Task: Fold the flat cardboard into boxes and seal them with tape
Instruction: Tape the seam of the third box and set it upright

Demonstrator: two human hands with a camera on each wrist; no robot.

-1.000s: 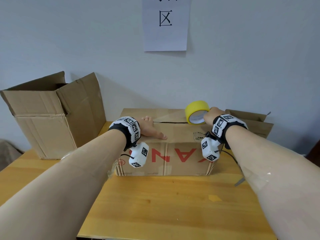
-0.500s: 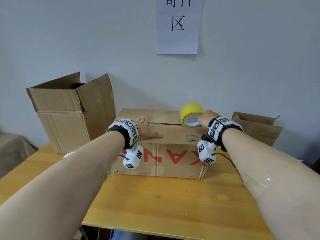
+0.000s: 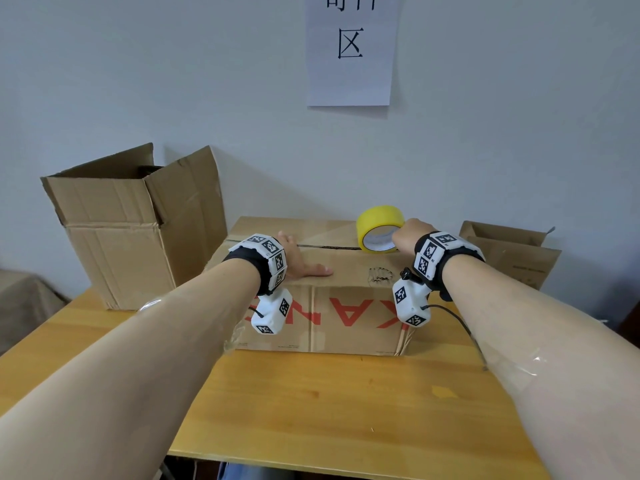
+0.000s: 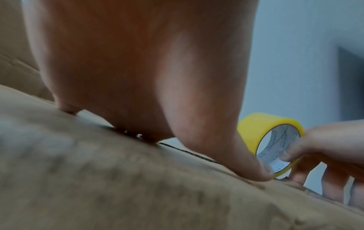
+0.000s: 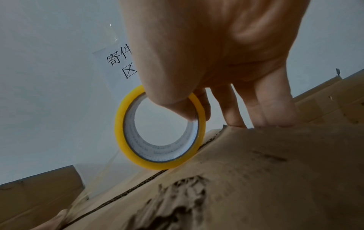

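Observation:
A closed cardboard box (image 3: pixel 346 271) with red letters on its front stands in the middle of the wooden table (image 3: pixel 311 410). My left hand (image 3: pixel 301 261) lies flat on its top flaps by the centre seam (image 3: pixel 329 247), thumb stretched right. The palm (image 4: pixel 138 70) presses the cardboard (image 4: pixel 98 179). My right hand (image 3: pixel 407 233) holds a yellow tape roll (image 3: pixel 379 228) upright on the seam's right part. The thumb goes through the roll's core (image 5: pixel 160 129) and the other fingers (image 5: pixel 275 112) touch the box top (image 5: pixel 275 171). The roll (image 4: pixel 269 137) also shows past my left thumb.
A taller box (image 3: pixel 131 230) with raised flaps stands at the table's back left. Folded cardboard (image 3: pixel 509 251) leans at the back right by the wall. A paper sign (image 3: pixel 349 50) hangs on the wall. A torn patch (image 3: pixel 381 275) marks the box top.
The view has shifted, so the box sits further right in frame. Both hands keep their places on the box, and the tape roll stays on the seam.

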